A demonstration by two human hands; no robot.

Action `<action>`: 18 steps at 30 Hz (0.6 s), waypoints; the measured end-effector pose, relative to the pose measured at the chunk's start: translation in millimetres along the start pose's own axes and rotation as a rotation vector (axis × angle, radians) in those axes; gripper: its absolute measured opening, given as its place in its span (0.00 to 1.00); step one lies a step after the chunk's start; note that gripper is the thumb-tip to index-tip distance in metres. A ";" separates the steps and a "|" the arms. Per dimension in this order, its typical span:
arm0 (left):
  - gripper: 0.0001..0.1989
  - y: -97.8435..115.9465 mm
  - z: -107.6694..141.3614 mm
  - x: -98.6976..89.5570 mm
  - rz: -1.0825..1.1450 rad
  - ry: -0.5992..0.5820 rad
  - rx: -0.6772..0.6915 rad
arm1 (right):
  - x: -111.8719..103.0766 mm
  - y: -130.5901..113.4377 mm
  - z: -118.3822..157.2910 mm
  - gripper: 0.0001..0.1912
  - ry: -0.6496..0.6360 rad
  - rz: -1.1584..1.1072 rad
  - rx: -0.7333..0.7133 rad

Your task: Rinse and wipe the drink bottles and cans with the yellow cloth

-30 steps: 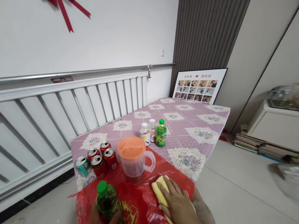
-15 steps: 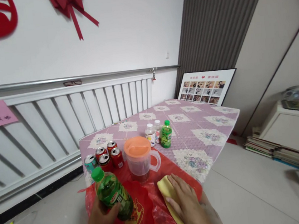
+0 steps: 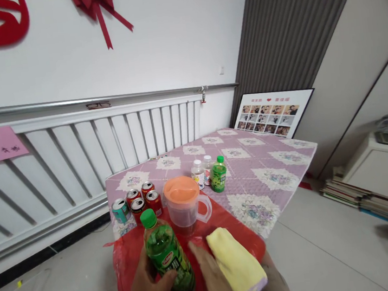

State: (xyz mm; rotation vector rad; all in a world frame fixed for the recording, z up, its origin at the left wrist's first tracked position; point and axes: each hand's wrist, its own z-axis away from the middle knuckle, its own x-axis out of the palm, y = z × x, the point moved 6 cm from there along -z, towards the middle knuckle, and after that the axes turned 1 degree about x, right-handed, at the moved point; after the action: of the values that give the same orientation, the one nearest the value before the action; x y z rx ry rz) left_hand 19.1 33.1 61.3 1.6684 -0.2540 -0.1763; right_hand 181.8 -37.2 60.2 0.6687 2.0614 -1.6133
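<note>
A green-capped bottle of green tea (image 3: 168,256) leans to the left in my left hand (image 3: 147,286), whose fingers wrap around its lower half. Just right of the bottle is my right hand (image 3: 208,274), its fingers stretched out and apart; I cannot tell whether its thumb touches the bottle's base. Beside that hand a folded yellow cloth (image 3: 237,264) with a pale purple edge lies on the red plastic sheet (image 3: 241,224). Beyond the bottle stands a clear plastic pitcher (image 3: 184,214) with an orange lid.
Several drink cans (image 3: 138,208) stand left of the pitcher. Two small white-capped bottles (image 3: 198,175) and another green tea bottle (image 3: 219,175) are behind it to the right. A flowered purple tablecloth (image 3: 235,169) covers the table. The radiator (image 3: 144,137) runs along the wall.
My right hand has let go of the yellow cloth and moved left to the bottle. My left hand has brought the bottle rightward. The view has shifted slightly.
</note>
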 end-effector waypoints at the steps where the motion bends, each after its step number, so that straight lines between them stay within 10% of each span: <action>1: 0.42 1.8 -0.1 1.7 -0.003 -0.006 0.013 | 9.7 0.3 -1.6 0.51 -0.022 -0.058 0.026; 9: 0.43 15.0 1.2 17.2 0.137 -0.075 -0.004 | 38.2 3.9 -4.7 0.48 0.197 -0.344 0.186; 18: 0.32 5.8 6.9 23.6 0.320 -0.360 -0.065 | 20.5 -9.6 -3.3 0.49 0.061 -0.647 0.263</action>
State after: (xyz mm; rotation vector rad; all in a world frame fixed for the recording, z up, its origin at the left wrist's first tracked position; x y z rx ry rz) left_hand 39.6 19.6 67.1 1.5017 -0.7727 -0.2402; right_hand 159.6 -33.8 55.8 0.1167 2.2705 -2.2635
